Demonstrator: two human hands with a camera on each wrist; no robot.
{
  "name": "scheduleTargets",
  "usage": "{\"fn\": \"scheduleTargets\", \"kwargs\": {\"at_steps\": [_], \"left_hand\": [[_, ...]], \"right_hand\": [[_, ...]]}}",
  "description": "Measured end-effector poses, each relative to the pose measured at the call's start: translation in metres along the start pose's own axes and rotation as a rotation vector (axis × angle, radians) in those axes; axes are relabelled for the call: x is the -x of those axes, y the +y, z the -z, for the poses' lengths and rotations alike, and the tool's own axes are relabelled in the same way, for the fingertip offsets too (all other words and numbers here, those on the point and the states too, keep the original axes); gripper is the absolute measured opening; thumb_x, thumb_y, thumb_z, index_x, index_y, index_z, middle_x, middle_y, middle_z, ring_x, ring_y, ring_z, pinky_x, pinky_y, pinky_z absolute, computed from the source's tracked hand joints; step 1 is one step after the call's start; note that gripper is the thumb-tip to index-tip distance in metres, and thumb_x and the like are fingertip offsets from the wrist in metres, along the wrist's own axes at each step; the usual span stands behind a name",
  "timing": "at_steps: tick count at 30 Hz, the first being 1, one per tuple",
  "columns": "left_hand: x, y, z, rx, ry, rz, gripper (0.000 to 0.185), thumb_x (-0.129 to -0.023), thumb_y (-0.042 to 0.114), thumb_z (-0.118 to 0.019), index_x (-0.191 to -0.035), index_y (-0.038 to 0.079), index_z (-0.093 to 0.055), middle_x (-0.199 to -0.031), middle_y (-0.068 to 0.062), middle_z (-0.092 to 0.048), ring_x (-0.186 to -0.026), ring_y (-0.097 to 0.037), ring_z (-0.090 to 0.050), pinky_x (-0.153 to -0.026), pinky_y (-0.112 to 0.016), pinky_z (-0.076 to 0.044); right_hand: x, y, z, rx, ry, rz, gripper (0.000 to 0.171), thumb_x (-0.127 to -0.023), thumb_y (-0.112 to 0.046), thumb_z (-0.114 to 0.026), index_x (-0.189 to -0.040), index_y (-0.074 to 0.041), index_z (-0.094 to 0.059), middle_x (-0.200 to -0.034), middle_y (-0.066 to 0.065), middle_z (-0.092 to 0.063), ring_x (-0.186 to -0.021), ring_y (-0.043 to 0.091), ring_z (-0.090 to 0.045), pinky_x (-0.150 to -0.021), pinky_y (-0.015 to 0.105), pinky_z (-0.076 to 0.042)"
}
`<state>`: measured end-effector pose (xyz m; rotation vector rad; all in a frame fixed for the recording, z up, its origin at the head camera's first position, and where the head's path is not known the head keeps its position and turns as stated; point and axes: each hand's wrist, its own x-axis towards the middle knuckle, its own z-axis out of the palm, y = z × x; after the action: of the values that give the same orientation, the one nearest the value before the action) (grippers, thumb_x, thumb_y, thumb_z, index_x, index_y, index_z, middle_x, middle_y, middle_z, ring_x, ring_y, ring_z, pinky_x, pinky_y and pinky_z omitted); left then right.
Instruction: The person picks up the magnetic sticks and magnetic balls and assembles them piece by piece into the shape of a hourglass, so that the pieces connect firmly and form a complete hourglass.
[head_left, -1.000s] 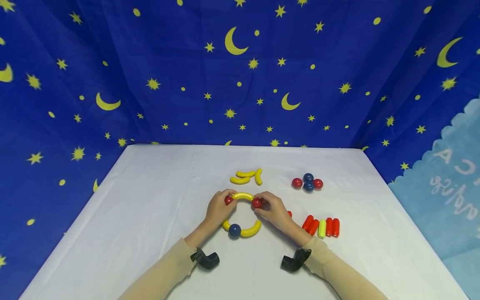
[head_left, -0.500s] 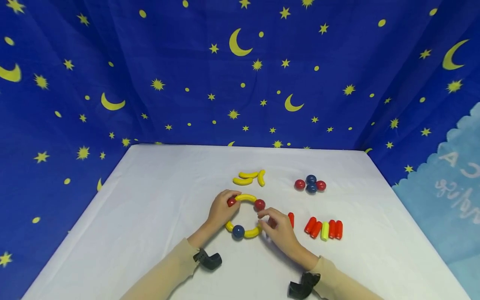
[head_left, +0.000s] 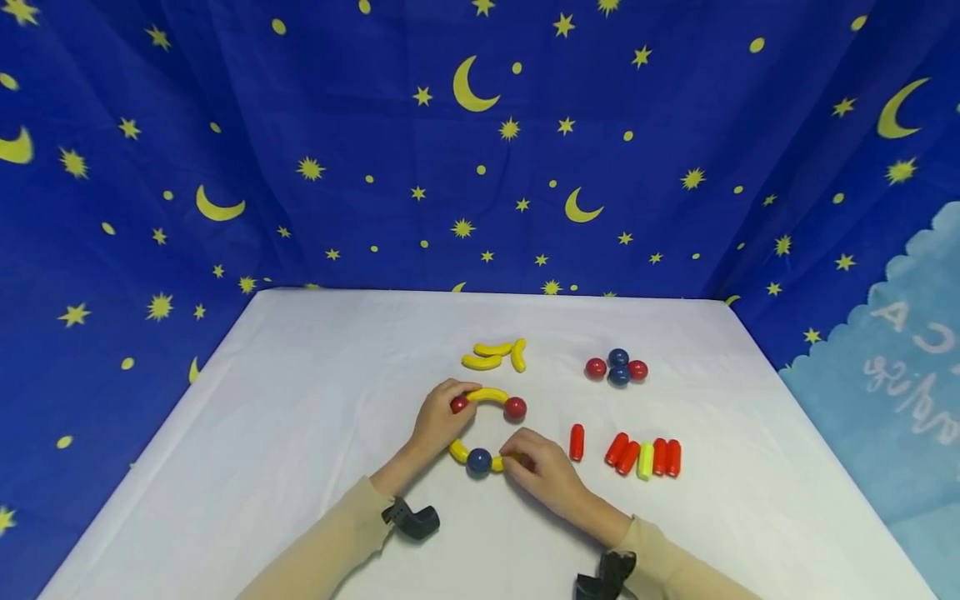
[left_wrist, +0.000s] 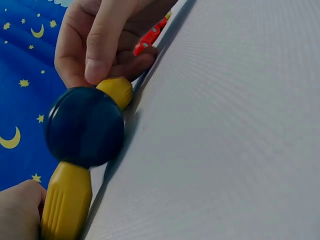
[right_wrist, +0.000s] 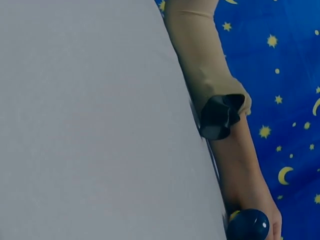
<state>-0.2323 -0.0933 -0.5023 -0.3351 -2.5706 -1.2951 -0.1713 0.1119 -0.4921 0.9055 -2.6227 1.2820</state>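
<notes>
**Yellow curved piece [head_left: 498, 464] pinched in the right hand [head_left: 547, 469], beside a dark blue ball [head_left: 479, 462]**

In the head view, the piece lies at the lower right of a loose ring on the white surface [head_left: 337, 375], most of it hidden by the right hand's curled fingers. Its free end meets the blue ball, and a left-hand yellow piece [head_left: 458, 452] meets that ball from the other side. The left hand [head_left: 442, 418] grips a red ball [head_left: 459, 404] at the ring's upper left, next to an upper yellow piece [head_left: 488, 394] that ends at a second red ball [head_left: 515, 408]. Beyond the ring lie three loose yellow pieces [head_left: 481, 362]; to their right, two blue and two red balls cluster [head_left: 618, 376]. A single red stick [head_left: 577, 442] lies near the right hand, and farther right a row [head_left: 628, 458] holds four red sticks and one yellow-green. A blue star-patterned curtain [head_left: 390, 150] hangs behind.

In the left wrist view, the blue ball sits between two yellow pieces; the right hand's thumb and fingers are at the farther one.

In the right wrist view, the blue ball shows at the bottom edge, before the left hand, whose grip cannot be told from there. A black wrist camera [right_wrist: 218, 117] sits at the sleeve [right_wrist: 200, 55].
</notes>
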Motion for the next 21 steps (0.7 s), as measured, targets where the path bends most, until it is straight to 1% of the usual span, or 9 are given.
{"fn": "scheduleTargets", "kwargs": {"at_steps": [4,10,13,16,18,21], "left_hand": [[0.0,0.001,0.0,0.013,-0.021,0.008,0.025,-0.083,0.012,-0.068,-0.107,0.012,-0.071,-0.099,-0.006,-0.068,-0.098,-0.021,-0.062,-0.089,-0.039,-0.049],[-0.001,0.002,0.0,0.034,-0.105,-0.03,0.024,-0.086,0.016,-0.069,-0.109,0.012,-0.07,-0.1,-0.005,-0.067,-0.096,-0.016,-0.062,-0.087,-0.033,-0.051],[0.0,0.002,0.0,0.048,-0.129,-0.051,0.028,-0.086,0.017,-0.068,-0.114,0.012,-0.068,-0.104,-0.005,-0.067,-0.097,-0.016,-0.062,-0.087,-0.032,-0.052],[0.0,0.003,0.001,0.091,-0.156,-0.059,0.035,-0.086,0.012,-0.067,-0.12,0.01,-0.064,-0.113,-0.007,-0.065,-0.106,-0.019,-0.06,-0.091,-0.036,-0.052],[-0.001,0.004,0.002,0.128,-0.178,-0.056,0.04,-0.083,0.007,-0.065,-0.123,0.01,-0.062,-0.119,-0.008,-0.063,-0.112,-0.021,-0.058,-0.094,-0.038,-0.051],[-0.001,0.004,0.003,0.173,-0.19,-0.052,0.045,-0.079,0.001,-0.064,-0.124,0.008,-0.061,-0.123,-0.009,-0.06,-0.116,-0.023,-0.056,-0.096,-0.038,-0.05]], "right_hand": [[-0.001,0.005,0.003,0.054,0.047,0.034,0.007,-0.087,-0.014,-0.066,-0.093,-0.017,-0.069,-0.087,-0.008,-0.062,-0.071,-0.001,-0.048,-0.063,0.016,-0.046],[-0.004,0.009,0.008,0.092,0.081,0.017,0.006,-0.087,-0.014,-0.067,-0.092,-0.013,-0.07,-0.085,-0.008,-0.061,-0.07,-0.002,-0.047,-0.063,0.015,-0.045],[-0.005,0.009,0.009,0.113,0.107,0.012,0.006,-0.086,-0.014,-0.068,-0.092,-0.013,-0.069,-0.085,-0.007,-0.063,-0.07,-0.001,-0.049,-0.064,0.015,-0.046],[-0.006,0.011,0.011,0.133,0.143,-0.005,0.007,-0.086,-0.012,-0.068,-0.093,-0.012,-0.069,-0.087,-0.006,-0.066,-0.074,0.001,-0.051,-0.067,0.018,-0.048],[-0.007,0.012,0.013,0.147,0.163,-0.034,0.008,-0.086,-0.011,-0.067,-0.094,-0.012,-0.069,-0.088,-0.005,-0.067,-0.078,0.003,-0.052,-0.071,0.02,-0.049],[-0.008,0.014,0.016,0.163,0.176,-0.073,0.009,-0.086,-0.011,-0.067,-0.095,-0.012,-0.069,-0.089,-0.005,-0.068,-0.081,0.005,-0.053,-0.074,0.023,-0.049]]}}
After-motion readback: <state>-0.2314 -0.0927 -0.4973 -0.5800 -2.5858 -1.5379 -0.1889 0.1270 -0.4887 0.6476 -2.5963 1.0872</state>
